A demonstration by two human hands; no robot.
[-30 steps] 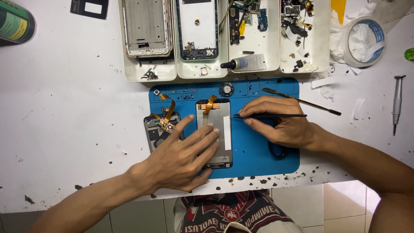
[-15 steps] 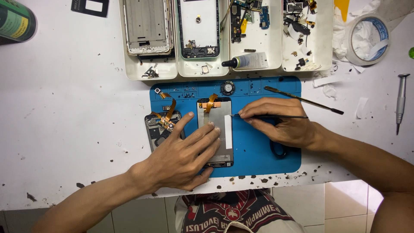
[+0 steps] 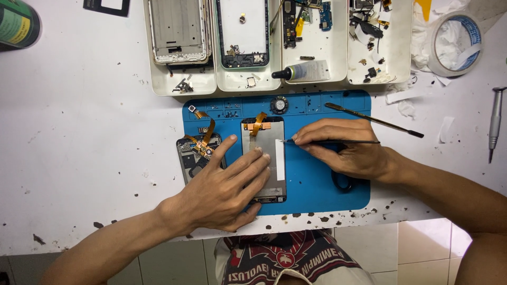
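My left hand [image 3: 224,190] lies flat on a grey phone screen panel [image 3: 264,142] with an orange flex cable, pinning it to the blue work mat [image 3: 311,184]. My right hand [image 3: 346,148] holds thin black tweezers [image 3: 327,141], their tip touching the panel's upper right edge. A second phone part with orange flex cables [image 3: 196,153] lies to the left of the panel, under my left index finger.
White trays [image 3: 338,58] with phone frames, small parts and a glue tube [image 3: 306,71] stand beyond the mat. A metal spudger [image 3: 375,120] lies at the mat's top right. A tape roll [image 3: 449,37], a screwdriver [image 3: 494,124] and a green can [image 3: 18,24] sit around.
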